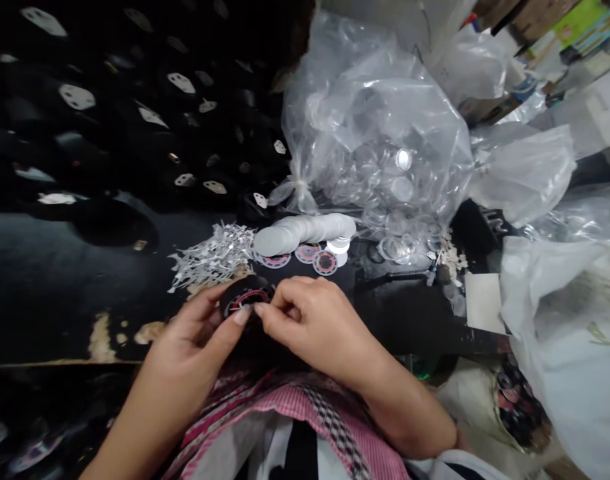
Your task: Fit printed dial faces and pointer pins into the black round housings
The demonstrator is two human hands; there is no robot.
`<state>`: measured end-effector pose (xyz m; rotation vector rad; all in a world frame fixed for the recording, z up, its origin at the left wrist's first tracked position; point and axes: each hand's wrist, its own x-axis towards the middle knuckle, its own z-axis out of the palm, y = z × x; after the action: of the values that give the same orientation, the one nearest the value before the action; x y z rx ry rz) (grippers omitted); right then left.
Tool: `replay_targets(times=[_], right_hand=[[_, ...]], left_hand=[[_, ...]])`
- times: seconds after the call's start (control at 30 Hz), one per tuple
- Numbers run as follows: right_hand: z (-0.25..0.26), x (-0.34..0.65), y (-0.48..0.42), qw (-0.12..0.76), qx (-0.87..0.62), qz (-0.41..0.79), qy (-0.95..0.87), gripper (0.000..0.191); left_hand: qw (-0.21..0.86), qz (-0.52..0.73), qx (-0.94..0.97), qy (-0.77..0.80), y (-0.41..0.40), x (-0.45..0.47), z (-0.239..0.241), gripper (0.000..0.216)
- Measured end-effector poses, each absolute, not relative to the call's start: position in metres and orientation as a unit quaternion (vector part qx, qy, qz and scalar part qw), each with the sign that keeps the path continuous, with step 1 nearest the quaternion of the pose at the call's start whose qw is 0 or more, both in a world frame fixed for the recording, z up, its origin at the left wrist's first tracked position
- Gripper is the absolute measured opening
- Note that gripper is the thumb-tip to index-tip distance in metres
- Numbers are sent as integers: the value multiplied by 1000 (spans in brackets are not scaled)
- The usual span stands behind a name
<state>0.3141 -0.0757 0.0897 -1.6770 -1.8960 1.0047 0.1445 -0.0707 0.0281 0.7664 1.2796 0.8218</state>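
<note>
My left hand [195, 333] grips a round black dial case [233, 295] whose dial face carries red and white markings, its thumb lying on the near rim. Closed in a pinch, my right hand [309, 317] meets the case's right side; whatever sits between its fingertips is too small to make out. Just beyond the hands lie several printed dial discs [325, 263] in grey, black and pink. Behind them a row of plain silver discs [305, 231] overlaps. To their left is a heap of thin white pointer-like pieces [217, 257].
A large clear bag [379, 113] of transparent round covers stands at the back, with loose clear covers [399, 248] before it. A dark screwdriver-like tool [405, 275] and a white card [485, 303] lie right. Many black parts with pale metal plates [77, 97] fill the left back.
</note>
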Motion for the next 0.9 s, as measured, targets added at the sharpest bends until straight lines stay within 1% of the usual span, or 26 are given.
replay_targets(times=[0.03,0.1,0.17,0.2,0.27,0.33,0.43,0.5,0.57,0.63,0.73,0.83,0.9], right_hand=[[93,325,-82,228,-609,341,-679,31],[99,354,-98,315,-656,244,-642,27],[97,389,-112,420,-748,81,-508,17],[92,406,-116,432,-760,62,-481,16],[75,431,-119,451,-771,76,-442,17],[56,438,-115,498,-757,131,-401,13],[44,415,-105,594,-688,204,-364,9],[49,386,-99,622,-618,266,-399,11],[59,357,-94,616,-552,324,-459,15],[65,336,-88,582,-508,355,-527,20],[65,322,-81,517,-472,336,-630,22],[66,324,-80,493,-466,321,-661,22],[71,328,-87,462,-512,328,-646,25]], left_hand=[[689,366,294,553,-69,149,26,40],[729,377,220,527,-67,157,26,36],[771,373,177,485,-66,167,26,30],[797,359,161,459,-66,171,26,28],[845,314,121,416,-68,180,24,25],[870,280,78,399,-70,186,22,27],[871,268,48,408,-72,192,18,25],[866,275,51,414,-73,192,17,22],[866,283,57,407,-73,192,16,20],[871,289,64,393,-73,192,16,20],[871,297,72,385,-74,191,17,14],[865,307,72,389,-75,192,17,11],[868,302,74,388,-75,192,16,15]])
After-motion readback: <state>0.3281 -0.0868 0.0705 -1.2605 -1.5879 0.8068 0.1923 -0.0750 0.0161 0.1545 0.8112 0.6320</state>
